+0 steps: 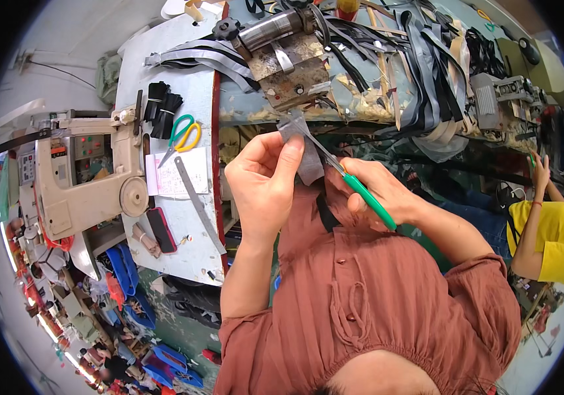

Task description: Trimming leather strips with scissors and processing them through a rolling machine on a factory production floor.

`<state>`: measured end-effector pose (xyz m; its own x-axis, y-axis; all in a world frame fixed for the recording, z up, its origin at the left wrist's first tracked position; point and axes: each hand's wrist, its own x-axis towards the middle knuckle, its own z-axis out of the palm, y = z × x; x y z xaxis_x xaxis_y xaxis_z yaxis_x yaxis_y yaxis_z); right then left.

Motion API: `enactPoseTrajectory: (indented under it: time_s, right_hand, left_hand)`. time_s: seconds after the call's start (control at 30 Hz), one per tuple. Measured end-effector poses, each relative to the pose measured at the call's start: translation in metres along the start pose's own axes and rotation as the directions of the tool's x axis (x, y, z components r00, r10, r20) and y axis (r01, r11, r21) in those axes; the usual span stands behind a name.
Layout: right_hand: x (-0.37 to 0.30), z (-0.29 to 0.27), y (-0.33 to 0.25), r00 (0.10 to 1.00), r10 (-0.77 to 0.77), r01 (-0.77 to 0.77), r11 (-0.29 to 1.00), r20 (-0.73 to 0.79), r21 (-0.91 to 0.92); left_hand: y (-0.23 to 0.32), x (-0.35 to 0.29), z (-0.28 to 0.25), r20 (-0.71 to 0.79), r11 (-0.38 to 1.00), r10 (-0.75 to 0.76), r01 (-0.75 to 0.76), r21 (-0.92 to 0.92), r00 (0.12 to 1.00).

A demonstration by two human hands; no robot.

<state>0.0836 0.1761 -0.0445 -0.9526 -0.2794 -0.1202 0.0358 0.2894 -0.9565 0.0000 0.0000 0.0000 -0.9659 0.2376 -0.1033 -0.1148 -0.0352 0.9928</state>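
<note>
Between the thumb and fingers of my left hand (265,171) is pinched a grey strip of material (310,161), which hangs down in front of my lap. My right hand (382,191) grips a pair of green-handled scissors (369,197). Their blades point up and left and lie against the strip's right edge; whether they are cutting into it, I cannot tell. Just beyond both hands stands a worn metal machine (288,69) with a shiny roller on top.
On the white table (193,263) at left lie teal-and-yellow scissors (180,138), a metal ruler (196,197), a notepad (180,171), a phone (161,230) and black strip bundles (163,108). A sewing machine (87,191) stands farther left. Grey and black straps (420,79) pile up at far right, near a person in yellow (549,237).
</note>
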Motion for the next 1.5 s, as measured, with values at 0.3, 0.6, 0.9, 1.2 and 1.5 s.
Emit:
enactPoseTrajectory:
  time_s: [0.3, 0.6, 0.9, 1.2, 1.5]
  right_hand:
    - [0.008, 0.019, -0.002, 0.984, -0.01, 0.034, 0.991, -0.179, 0.13]
    - [0.052, 0.021, -0.042, 0.786, -0.444, 0.212, 0.847, -0.43, -0.488]
    - [0.064, 0.007, -0.078, 0.894, -0.11, 0.185, 0.974, -0.435, 0.134]
    - [0.033, -0.005, -0.025, 0.998, 0.006, -0.006, 1.0, 0.061, 0.008]
    - [0.028, -0.004, -0.005, 0.999, -0.029, 0.03, 0.997, 0.024, -0.071]
  left_hand:
    - [-0.007, -0.005, -0.01, 0.114, 0.979, -0.141, 0.156, -0.134, 0.983]
    - [-0.022, -0.001, -0.006, -0.144, 0.98, -0.057, 0.028, -0.197, 0.988]
    - [0.001, 0.0, -0.02, 0.04, 0.904, -0.013, 0.029, -0.426, 0.999]
    - [0.01, 0.006, -0.027, -0.091, 0.987, 0.09, -0.101, -0.126, 0.992]
    - [0.009, 0.014, -0.016, -0.03, 0.997, 0.023, -0.025, -0.076, 0.999]
